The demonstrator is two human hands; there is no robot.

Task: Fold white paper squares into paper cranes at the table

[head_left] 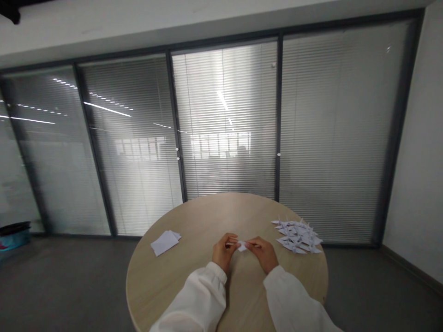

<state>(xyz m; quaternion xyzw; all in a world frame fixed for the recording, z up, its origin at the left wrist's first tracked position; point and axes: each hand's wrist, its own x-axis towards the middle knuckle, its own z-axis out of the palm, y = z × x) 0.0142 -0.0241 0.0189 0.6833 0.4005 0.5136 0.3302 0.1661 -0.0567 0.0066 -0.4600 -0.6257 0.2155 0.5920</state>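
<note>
L hand (pixel 224 251): narrow pinch, fingertips (pixel 232 241) on small white paper piece (pixel 242 246), wrist low near table.
R hand (pixel 263 254): same narrow pinch on opposite end of piece, fingertips (pixel 251 242) close to L fingertips, hands almost touching.
Piece: held btwn both hands, just above table center, looks part-folded. Exact fold shape too small to tell.
Done: pile of origami cranes (pixel 296 236) on right side of table, loose and overlapping, many, count unclear.
Left: stack of flat paper sheets (pixel 165 242) on left side of table, looks unfolded, slightly fanned, sheet count unclear.
Progress: judging by pile vs stack, a lot folded, some sheets remain. Piece in hands looks unfinished.
Table: round, light wood-look top (pixel 224 214), hands at near edge, pile and stack well apart on either side.
Sleeves: loose white on both arms, L sleeve (pixel 194 299), R sleeve (pixel 290 299).
Bin: teal w/ black top (pixel 14 236), on floor far left by wall, contents hard to tell, bit of pink at frame edge.
Bg: glass partition w/ blinds (pixel 224 115) behind table, grey floor (pixel 69 281).
</note>
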